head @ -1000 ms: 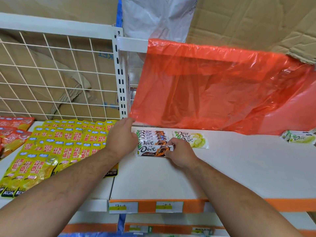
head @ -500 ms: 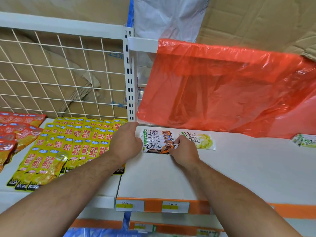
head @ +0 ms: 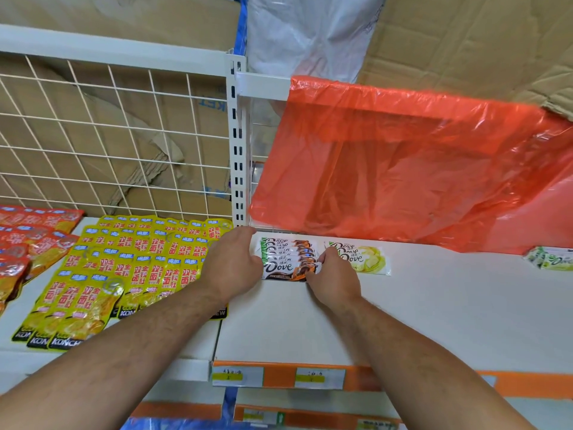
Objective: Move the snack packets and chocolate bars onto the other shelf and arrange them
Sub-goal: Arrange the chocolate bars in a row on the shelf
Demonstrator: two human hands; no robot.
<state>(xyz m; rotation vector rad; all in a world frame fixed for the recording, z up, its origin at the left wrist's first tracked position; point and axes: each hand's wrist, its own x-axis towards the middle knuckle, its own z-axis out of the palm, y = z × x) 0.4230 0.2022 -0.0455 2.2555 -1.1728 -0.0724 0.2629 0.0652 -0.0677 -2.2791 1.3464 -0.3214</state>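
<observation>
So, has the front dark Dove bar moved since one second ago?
Yes, a little. Against the pale Dove pile beside it, the front dark Dove bar has slid back toward the rear of the shelf.

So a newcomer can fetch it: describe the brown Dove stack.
Find the orange plastic sheet hanging behind the right shelf. Under its left corner lies the brown Dove stack, bars overlapped. The yellow-green Dove stack beside it is paler.
</observation>
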